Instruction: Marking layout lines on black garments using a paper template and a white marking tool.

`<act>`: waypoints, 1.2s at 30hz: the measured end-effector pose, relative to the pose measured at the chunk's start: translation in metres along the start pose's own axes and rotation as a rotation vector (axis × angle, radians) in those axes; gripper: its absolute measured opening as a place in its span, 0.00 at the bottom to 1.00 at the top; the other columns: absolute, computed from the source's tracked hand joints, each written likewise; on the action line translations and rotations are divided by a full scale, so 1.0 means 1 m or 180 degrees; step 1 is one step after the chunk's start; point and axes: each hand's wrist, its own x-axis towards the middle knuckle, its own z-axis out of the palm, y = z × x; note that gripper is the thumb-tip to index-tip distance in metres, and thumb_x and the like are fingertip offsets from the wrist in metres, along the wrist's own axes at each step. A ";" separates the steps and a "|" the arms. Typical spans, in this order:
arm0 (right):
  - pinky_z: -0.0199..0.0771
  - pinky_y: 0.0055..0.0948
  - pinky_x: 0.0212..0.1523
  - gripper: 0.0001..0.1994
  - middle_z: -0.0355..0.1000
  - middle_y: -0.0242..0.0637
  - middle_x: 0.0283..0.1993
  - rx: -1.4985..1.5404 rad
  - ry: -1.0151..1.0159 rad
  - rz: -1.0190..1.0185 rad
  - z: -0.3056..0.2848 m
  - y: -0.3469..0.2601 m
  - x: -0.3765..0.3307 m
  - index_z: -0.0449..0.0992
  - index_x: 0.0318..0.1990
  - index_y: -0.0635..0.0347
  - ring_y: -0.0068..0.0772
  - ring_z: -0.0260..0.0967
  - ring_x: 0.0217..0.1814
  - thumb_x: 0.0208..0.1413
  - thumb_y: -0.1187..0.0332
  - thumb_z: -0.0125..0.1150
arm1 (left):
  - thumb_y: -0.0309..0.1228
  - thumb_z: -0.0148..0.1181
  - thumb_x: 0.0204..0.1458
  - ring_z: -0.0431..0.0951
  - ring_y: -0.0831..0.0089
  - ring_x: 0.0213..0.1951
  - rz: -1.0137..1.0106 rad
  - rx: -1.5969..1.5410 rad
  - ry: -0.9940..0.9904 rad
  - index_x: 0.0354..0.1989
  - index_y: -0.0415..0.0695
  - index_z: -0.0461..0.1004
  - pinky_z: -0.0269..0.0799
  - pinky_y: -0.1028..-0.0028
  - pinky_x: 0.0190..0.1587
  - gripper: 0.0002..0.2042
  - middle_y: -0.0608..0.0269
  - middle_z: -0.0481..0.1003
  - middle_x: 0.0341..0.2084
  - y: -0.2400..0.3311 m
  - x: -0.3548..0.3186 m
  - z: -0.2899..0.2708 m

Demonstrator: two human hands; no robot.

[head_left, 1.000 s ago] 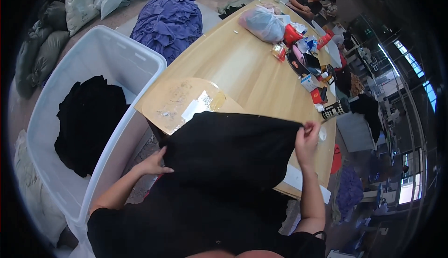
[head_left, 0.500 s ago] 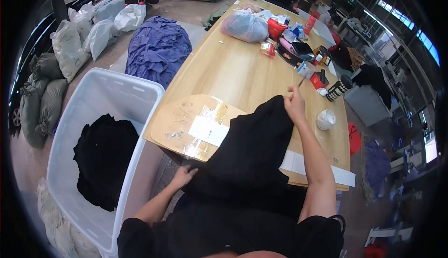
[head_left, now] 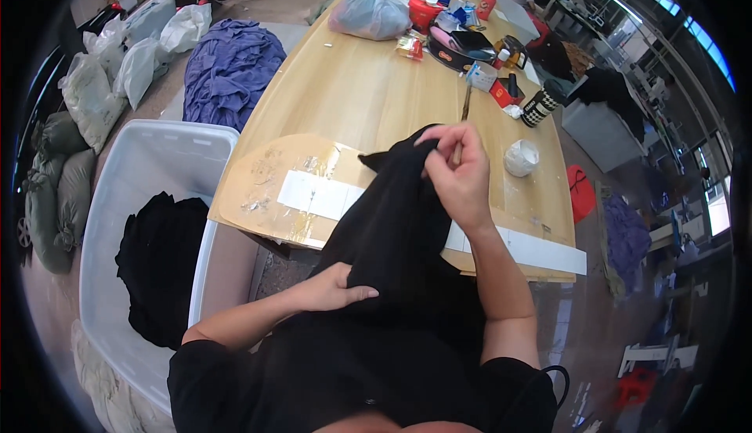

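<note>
A black garment (head_left: 399,229) drapes from the wooden table (head_left: 368,96) down over my lap. My right hand (head_left: 458,171) grips its upper edge above the table and also holds a thin stick-like tool (head_left: 462,124) that points away from me. My left hand (head_left: 337,288) presses on the lower part of the cloth near the table's front edge. A white paper strip (head_left: 317,194) lies on the table under the garment.
A white plastic bin (head_left: 133,198) with black clothes (head_left: 160,257) stands at my left. A purple cloth pile (head_left: 231,69) and filled sacks (head_left: 102,81) lie on the floor beyond. A clear bag (head_left: 372,14), packets and a white tape roll (head_left: 521,157) sit on the table.
The garment has been gathered from a wide spread into a narrow bunch. My right hand moved left and nearer, still gripping the cloth; my left hand slid right along the lower part.
</note>
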 end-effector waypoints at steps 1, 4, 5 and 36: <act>0.61 0.17 0.24 0.07 0.68 0.31 0.28 -0.0347 0.0289 -0.0340 -0.009 0.006 0.012 0.62 0.31 0.63 0.12 0.56 0.22 0.46 0.84 0.50 | 0.36 0.57 0.55 0.72 0.73 0.26 -0.0118 0.0376 -0.0284 0.28 0.31 0.71 0.69 0.73 0.34 0.16 0.52 0.72 0.19 0.007 0.006 0.004; 0.60 0.19 0.24 0.07 0.67 0.30 0.27 -0.0632 0.0476 -0.0525 -0.014 0.016 0.032 0.63 0.31 0.63 0.15 0.54 0.22 0.45 0.83 0.51 | 0.42 0.53 0.56 0.68 0.51 0.17 -0.0166 0.1793 -0.1357 0.18 0.30 0.67 0.68 0.65 0.26 0.24 0.45 0.65 0.11 0.041 0.025 0.006; 0.60 0.20 0.24 0.07 0.68 0.31 0.26 -0.0679 0.0511 -0.0614 -0.015 0.022 0.033 0.63 0.31 0.63 0.16 0.54 0.21 0.45 0.83 0.51 | 0.42 0.53 0.56 0.68 0.49 0.17 -0.0090 0.2142 -0.1729 0.17 0.30 0.66 0.68 0.64 0.26 0.25 0.45 0.66 0.10 0.034 0.030 0.009; 0.63 0.20 0.43 0.07 0.65 0.34 0.37 -0.1809 0.2493 -0.0567 -0.166 -0.049 -0.135 0.64 0.37 0.63 0.21 0.62 0.37 0.52 0.81 0.54 | 0.34 0.56 0.48 0.74 0.50 0.33 0.1819 0.3091 -0.0783 0.32 0.41 0.70 0.71 0.58 0.33 0.10 0.49 0.73 0.29 -0.045 0.201 0.030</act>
